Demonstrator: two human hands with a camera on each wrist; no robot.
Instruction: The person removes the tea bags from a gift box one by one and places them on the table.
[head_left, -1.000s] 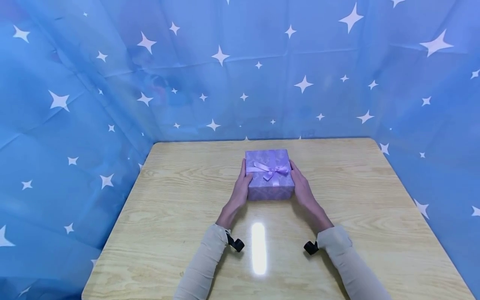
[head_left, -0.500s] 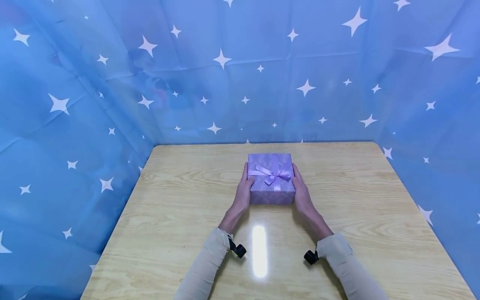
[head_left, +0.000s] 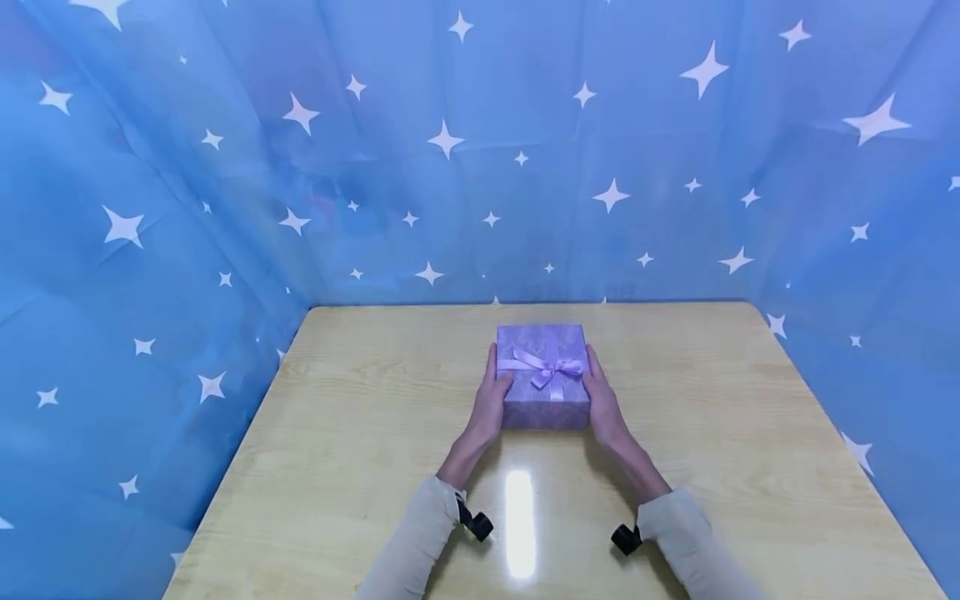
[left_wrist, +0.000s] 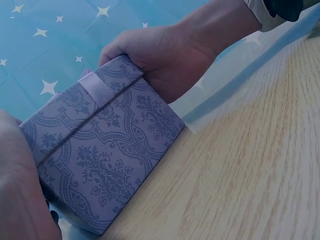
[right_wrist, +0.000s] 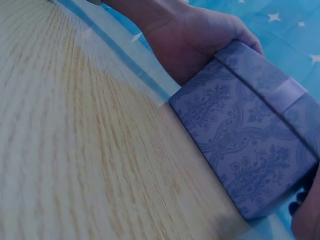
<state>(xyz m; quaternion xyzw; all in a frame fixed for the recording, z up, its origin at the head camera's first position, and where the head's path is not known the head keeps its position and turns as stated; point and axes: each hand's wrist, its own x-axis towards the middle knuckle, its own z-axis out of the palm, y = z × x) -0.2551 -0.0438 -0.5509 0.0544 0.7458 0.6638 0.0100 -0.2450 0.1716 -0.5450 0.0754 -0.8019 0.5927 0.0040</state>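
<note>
Purple gift box (head_left: 542, 392), ribboned, one.
Held between left hand (head_left: 489, 404) and right hand (head_left: 604, 404), gripping its opposite sides; pale wood-grain bench (head_left: 360, 442) beneath.

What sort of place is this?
Probably a staged recording booth: star-print backdrop behind and on both sides of a wood-grain table, plus two small black wrist-worn devices.

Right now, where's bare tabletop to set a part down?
Two wide patches of table: left hand to left edge, and right hand to right edge. A thin strip shows behind the purple box. Crowded: the centre, both hands gripping the box; tighter between sleeves, where black wrist cameras jut in.
</note>
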